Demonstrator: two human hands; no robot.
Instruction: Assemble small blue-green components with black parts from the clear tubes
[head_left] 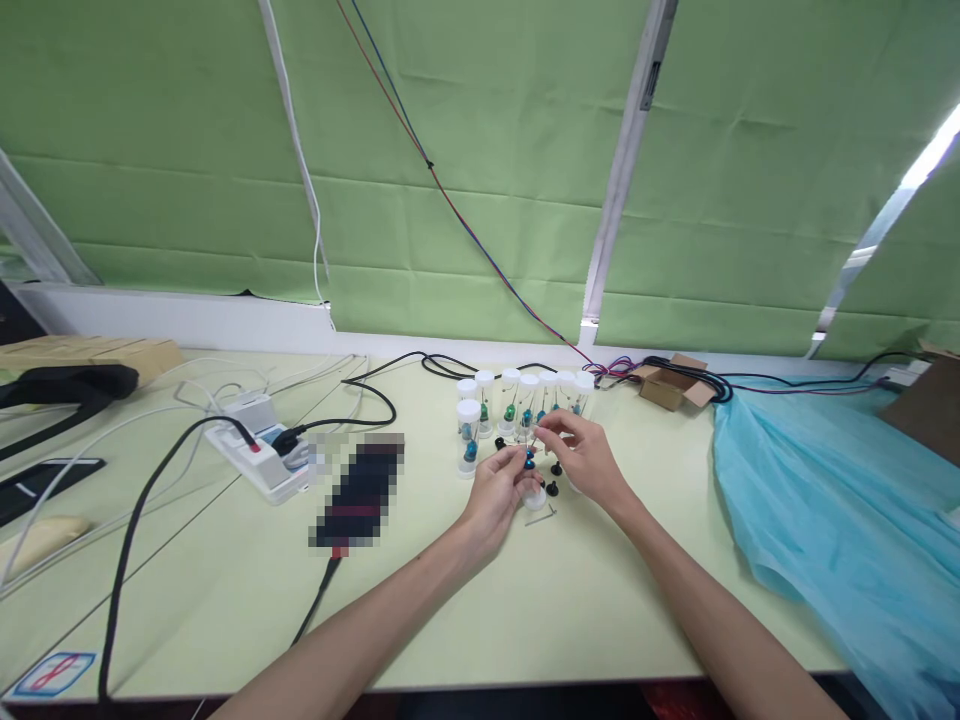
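Observation:
A small shiny blue part (529, 462) is pinched between the thumb and fingers of my left hand (496, 492). Just above and to its right, my right hand (589, 458) has its thumb and forefinger pressed together; whatever is between them is too small to make out. Behind both hands stand several clear tubes (469, 455) with white lids, holding blue or green parts with thin stems. On the table below my fingers lie a round white lid (535, 499), small black parts (553, 489) and a thin metal piece (541, 516).
Left of my hands, a blurred-out phone-like device (360, 490) has a cable plugged in. Farther left is a white power strip (262, 460) with black and white cables. An open cardboard box (673, 384) sits at the back right, near blue plastic sheeting (840, 480).

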